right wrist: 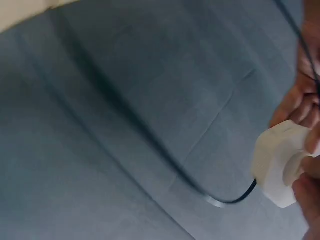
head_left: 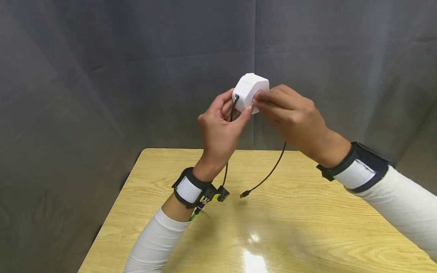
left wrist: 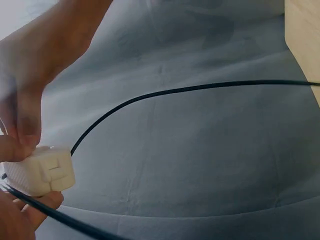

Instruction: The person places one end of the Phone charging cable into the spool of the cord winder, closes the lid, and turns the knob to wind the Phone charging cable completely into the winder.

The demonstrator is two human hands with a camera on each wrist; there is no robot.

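Stretching across the lower frame, the pale wooden surface (head_left: 307,227) bears only the free plug end of a thin black cable (head_left: 269,172). Raised at upper centre, the small white plastic box-shaped device (head_left: 250,91) has that cable already plugged into its side. The left hand (head_left: 220,125) curls its grip round the device; the right hand (head_left: 290,113) pinches its front face, apparently adjusting it.
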